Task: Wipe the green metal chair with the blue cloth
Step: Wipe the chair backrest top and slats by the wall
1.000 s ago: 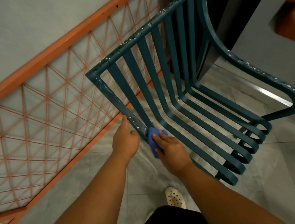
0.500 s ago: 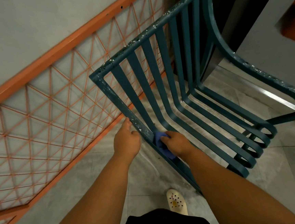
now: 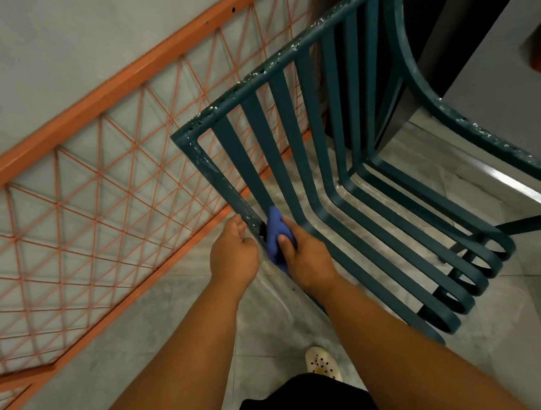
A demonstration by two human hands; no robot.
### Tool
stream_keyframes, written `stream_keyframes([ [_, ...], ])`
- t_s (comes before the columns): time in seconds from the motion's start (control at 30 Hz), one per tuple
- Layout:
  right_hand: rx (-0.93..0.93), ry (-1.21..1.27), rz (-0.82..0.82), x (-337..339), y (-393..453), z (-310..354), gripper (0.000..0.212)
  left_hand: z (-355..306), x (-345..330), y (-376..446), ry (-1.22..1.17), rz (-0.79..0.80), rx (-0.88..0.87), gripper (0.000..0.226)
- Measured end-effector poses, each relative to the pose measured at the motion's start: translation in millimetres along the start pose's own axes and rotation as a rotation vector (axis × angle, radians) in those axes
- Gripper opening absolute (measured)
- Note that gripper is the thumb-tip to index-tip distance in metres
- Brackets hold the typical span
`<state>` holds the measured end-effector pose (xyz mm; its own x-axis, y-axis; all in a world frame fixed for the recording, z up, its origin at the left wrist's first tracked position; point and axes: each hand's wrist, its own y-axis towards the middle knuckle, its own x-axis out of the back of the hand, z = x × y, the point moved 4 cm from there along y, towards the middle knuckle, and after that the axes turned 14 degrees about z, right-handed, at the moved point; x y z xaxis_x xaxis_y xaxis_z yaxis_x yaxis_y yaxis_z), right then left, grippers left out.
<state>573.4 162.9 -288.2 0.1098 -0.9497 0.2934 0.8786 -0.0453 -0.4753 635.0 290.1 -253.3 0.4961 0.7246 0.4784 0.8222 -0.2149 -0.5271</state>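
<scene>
The green metal chair [image 3: 335, 179] fills the middle and right of the view, w/ its slats running from 12 o'clock down to 4 o'clock. Its left side bar comes down to the hands near the middle. The right hand [image 3: 306, 260] is squeezed tight on the blue cloth [image 3: 275, 237] and presses it on that bar. The left hand [image 3: 234, 257] is just beside it at 9 o'clock, fingers curled round the bar's outer edge. The gray floor [image 3: 174, 311] is below.

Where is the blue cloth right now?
In the head view, the blue cloth is bunched in the right hand, pressed against the green chair side bar, right beside the left hand.
</scene>
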Motion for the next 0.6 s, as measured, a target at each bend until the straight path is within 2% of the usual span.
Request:
stream_keyframes([
  [0.07,0.090,0.017,0.000,-9,2,12,0.052,0,1,0,-0.005,0.001,-0.008,0.053],
  [0.13,0.141,-0.161,0.017,-21,-3,11,0.055,-1,3,0,-0.004,0.003,-0.009,0.051],
  [0.23,0.008,-0.426,-0.019,-29,-10,-9,0.056,0,7,0,-0.017,0.005,0.002,0.048],
  [0.33,-0.167,-0.429,-0.050,-20,-2,-12,0.050,0,13,2,-0.034,-0.007,-0.019,0.048],
  [0.4,-0.087,-0.334,-0.070,-18,10,7,0.047,0,16,3,-0.062,-0.023,-0.015,0.049],
  [0.47,0.088,-0.260,-0.079,-22,17,31,0.054,0,18,4,-0.107,-0.024,-0.010,0.053],
  [0.53,0.221,-0.390,-0.044,-35,20,45,0.061,0,19,4,-0.140,-0.011,-0.033,0.057],
  [0.6,0.268,-0.599,-0.069,-46,16,34,0.071,-1,21,4,-0.145,-0.006,-0.051,0.055],
])
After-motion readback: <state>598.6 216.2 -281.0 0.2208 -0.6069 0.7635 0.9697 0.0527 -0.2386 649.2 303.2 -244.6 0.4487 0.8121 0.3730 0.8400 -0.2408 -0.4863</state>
